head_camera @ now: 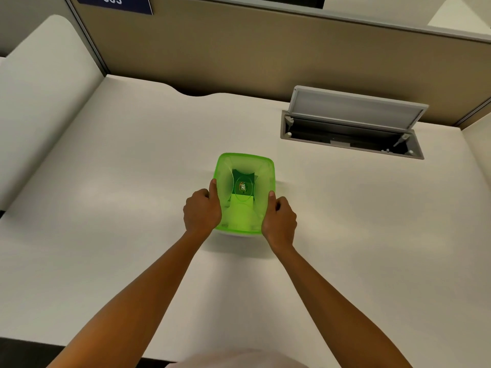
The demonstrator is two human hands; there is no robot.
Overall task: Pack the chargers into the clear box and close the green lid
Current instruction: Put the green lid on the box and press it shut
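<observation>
Pressing the green lid [244, 192] shut

Left hand [202, 211] and right hand [279, 221] clasp the lid's sides, mid-desk [106, 181] — thumbs should press evenly around the rim; chargers inside unclear.

We read "305" in white on the dark blue sign [114, 2] at top left, cut off by the frame edge. The green lid [244, 192] carries a dark label [243, 185] with a logo, too blurred to read.

Two bare forearms, no sleeves, pale garment [239, 359] below
</observation>
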